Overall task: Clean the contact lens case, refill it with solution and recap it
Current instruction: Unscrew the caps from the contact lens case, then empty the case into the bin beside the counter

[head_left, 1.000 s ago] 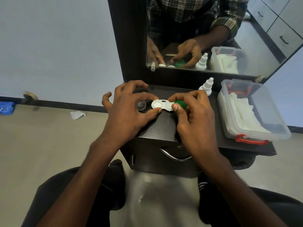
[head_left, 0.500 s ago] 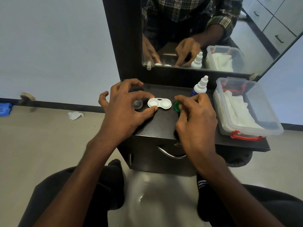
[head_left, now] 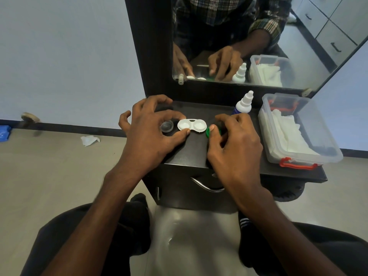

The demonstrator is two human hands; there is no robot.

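Note:
A white two-well contact lens case lies open on the dark cabinet top. My left hand pinches the case's left well between thumb and forefinger. A clear round cap lies beside that hand, left of the case. My right hand holds a green cap on edge just right of the case, apart from it. A white dropper bottle of solution stands behind my right hand.
A clear plastic box with orange latches and white tissues sits at the cabinet's right end. A mirror rises behind the top. A crumpled tissue lies on the floor at left. My knees are below the cabinet drawer.
My right hand has lifted the green cap off the case's right well and drawn it to the right. My left hand keeps its hold on the case.

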